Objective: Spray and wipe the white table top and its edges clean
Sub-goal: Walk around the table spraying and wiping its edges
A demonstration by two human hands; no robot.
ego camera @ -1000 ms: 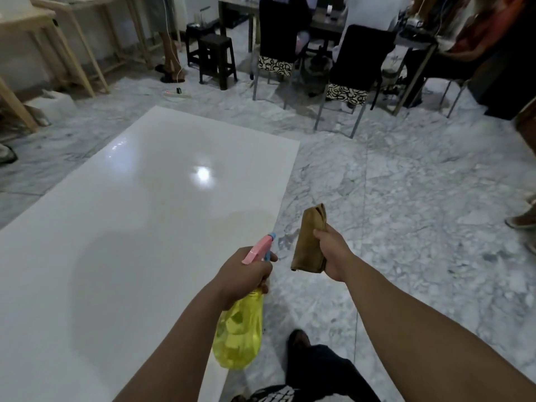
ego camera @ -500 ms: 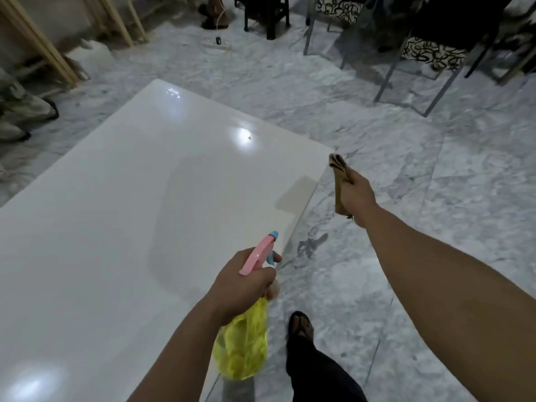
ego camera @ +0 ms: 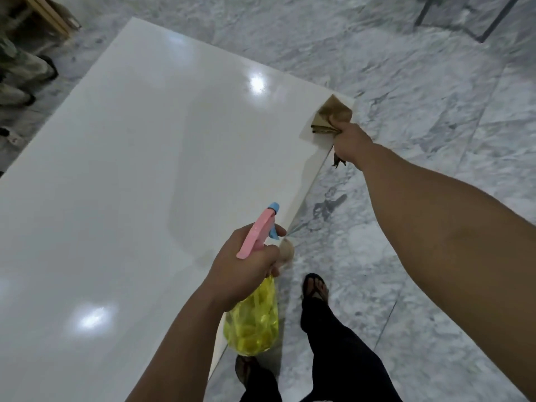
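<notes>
A brown cloth (ego camera: 333, 116) is clenched in the right hand (ego camera: 352, 143) and pressed onto the far right corner of the white tabletop (ego camera: 130, 169), arm outstretched. A yellow spray bottle (ego camera: 252, 320) is grasped by the left hand (ego camera: 246, 268) at the tabletop's near edge.

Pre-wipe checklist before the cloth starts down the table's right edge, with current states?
1. Right hand grips brown cloth: ok.
2. Cloth at far right corner of white table top: ok.
3. Cloth pressed flat on the surface: cannot tell.
4. Left hand holds spray bottle: ok.
5. Liquid left in the bottle: cannot tell.
6. Table top wet from spray: cannot tell, glare only.
</notes>
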